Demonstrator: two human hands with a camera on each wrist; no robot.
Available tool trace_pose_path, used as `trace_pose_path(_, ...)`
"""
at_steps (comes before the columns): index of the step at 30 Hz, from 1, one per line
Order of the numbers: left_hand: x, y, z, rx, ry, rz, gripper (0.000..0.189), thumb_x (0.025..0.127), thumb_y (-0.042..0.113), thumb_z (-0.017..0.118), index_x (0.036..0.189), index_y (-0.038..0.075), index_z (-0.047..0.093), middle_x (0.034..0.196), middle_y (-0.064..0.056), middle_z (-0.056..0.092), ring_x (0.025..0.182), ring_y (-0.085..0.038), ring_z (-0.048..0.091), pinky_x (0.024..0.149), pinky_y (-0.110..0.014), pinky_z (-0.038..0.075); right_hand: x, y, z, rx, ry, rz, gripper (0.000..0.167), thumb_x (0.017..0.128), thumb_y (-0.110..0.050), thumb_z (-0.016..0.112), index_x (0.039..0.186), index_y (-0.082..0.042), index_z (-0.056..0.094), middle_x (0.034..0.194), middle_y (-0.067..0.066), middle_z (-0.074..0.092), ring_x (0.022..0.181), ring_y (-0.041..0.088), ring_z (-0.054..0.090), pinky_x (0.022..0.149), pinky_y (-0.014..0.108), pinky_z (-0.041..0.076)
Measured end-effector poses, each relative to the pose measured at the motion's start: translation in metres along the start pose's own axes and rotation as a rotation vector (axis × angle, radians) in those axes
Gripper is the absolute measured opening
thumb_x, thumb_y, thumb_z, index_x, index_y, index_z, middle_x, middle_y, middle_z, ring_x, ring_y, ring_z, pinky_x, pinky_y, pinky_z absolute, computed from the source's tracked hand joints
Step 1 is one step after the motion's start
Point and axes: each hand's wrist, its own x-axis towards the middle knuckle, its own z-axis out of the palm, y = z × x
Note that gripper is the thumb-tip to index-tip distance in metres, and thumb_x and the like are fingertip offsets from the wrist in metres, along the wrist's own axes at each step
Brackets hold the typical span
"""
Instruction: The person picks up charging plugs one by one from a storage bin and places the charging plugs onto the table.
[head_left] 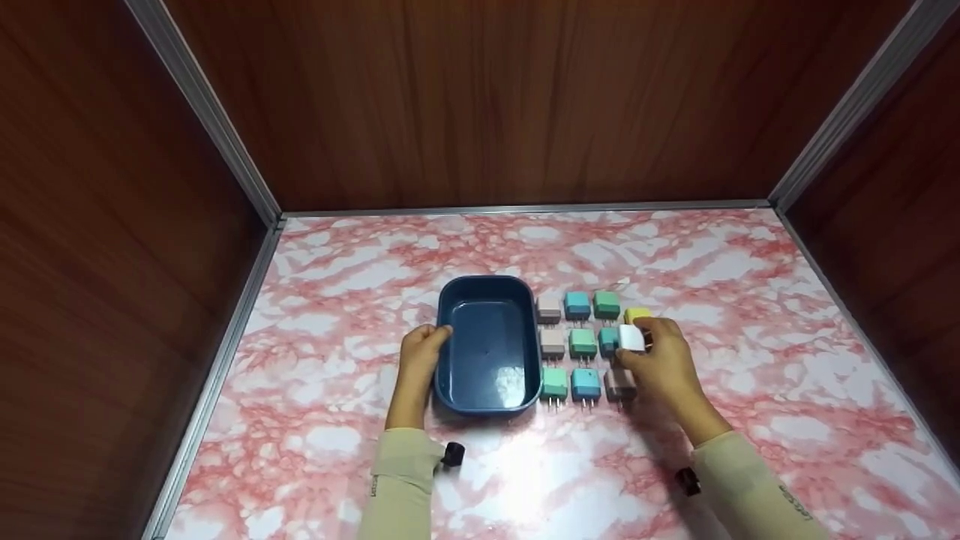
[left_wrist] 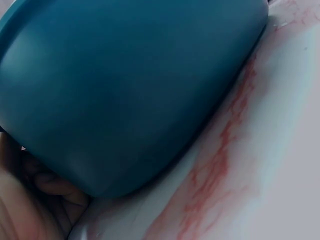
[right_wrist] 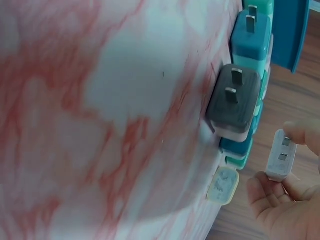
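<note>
A deep blue plastic tub (head_left: pixel 487 405) stands on the table. My left hand (head_left: pixel 424 345) grips its left rim, thumb over the edge; in the left wrist view curled fingers (left_wrist: pixel 55 185) lie against the tub's outer wall (left_wrist: pixel 130 90). My right hand (head_left: pixel 664 360) pinches a white charger plug (head_left: pixel 631 338) between thumb and fingers, above the table. In the right wrist view the two metal prongs of that white plug (right_wrist: pixel 281 156) show. Close by are a yellow plug (head_left: pixel 637 313), partly hidden by the hand, a teal plug (head_left: pixel 607 342) and a grey-brown plug (head_left: pixel 619 384).
Right of the tub, several charger plugs lie in rows, among them a green plug (head_left: pixel 607 304), a blue plug (head_left: pixel 586 383) and a pale pink plug (head_left: pixel 552 343). The table (head_left: pixel 330 300) has a red-and-white marbled top. Dark wooden panels (head_left: pixel 480 105) enclose its back and sides.
</note>
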Motion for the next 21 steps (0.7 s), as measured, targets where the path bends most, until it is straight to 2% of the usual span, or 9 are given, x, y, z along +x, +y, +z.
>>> trace_pose_path(4,0.000,0.000,0.000,0.002,-0.001,0.000,0.039,0.085,0.017,0.071,0.058,0.017,0.043,0.057,0.008,0.035,0.057,-0.012,0.035,0.055,-0.025,0.028,-0.001,0.005,-0.004,-0.014,0.002,0.003,0.062,0.084,-0.013,0.077,0.137,0.009,0.053,0.129,0.027,0.052,0.110,0.039,0.058,0.090,0.049,0.052)
trace_pose_path(9,-0.002,0.000,0.000,-0.002,0.002,-0.007,0.039,0.085,0.017,0.072,0.057,0.017,0.044,0.057,0.008,0.037,0.059,-0.012,0.036,0.056,-0.026,0.029,-0.001,0.010,-0.006,-0.038,0.012,-0.008,0.061,0.082,-0.012,0.078,0.134,0.009,0.055,0.124,0.027,0.055,0.107,0.039,0.059,0.087,0.048,0.051)
trace_pose_path(17,-0.001,0.001,0.000,-0.005,-0.005,-0.009,0.040,0.087,0.017,0.072,0.058,0.017,0.045,0.057,0.008,0.037,0.058,-0.011,0.037,0.056,-0.025,0.030,-0.003,0.015,-0.011,-0.046,-0.007,0.017,0.063,0.081,-0.011,0.078,0.135,0.009,0.053,0.130,0.029,0.053,0.111,0.042,0.059,0.094,0.053,0.051)
trace_pose_path(21,0.000,0.001,-0.001,-0.013,-0.014,-0.016,0.040,0.089,0.016,0.071,0.059,0.016,0.044,0.056,0.008,0.037,0.058,-0.012,0.036,0.055,-0.026,0.029,-0.004,0.019,-0.011,-0.065,0.001,0.011,0.061,0.080,-0.010,0.078,0.134,0.009,0.055,0.128,0.029,0.054,0.108,0.042,0.060,0.093,0.052,0.051)
